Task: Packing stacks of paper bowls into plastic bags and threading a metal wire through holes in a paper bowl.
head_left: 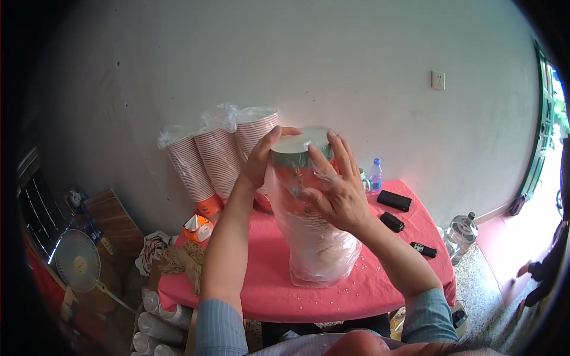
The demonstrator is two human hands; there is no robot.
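A stack of paper cups [300, 178] in a clear plastic bag [323, 261] stands upright on the pink-covered table in front of me. Its top cup is upside down, with a pale round base, a green band and an orange body. My left hand [261, 157] curves round the upper left side, fingers over the far rim. On the right side, my right hand [343, 199] holds the stack with fingers spread along it and the thumb lower down. Thin film bunches between that thumb and the fingers. Loose plastic hangs in folds round the lower part of the stack.
Behind stand several bagged cup stacks [222, 157]. On the pink tablecloth [261, 285] lie a tissue pack [198, 228], a brown cloth [183, 261], a black case [394, 200], a remote-like item [423, 249] and a water bottle [376, 176]. A fan [77, 261] stands left.
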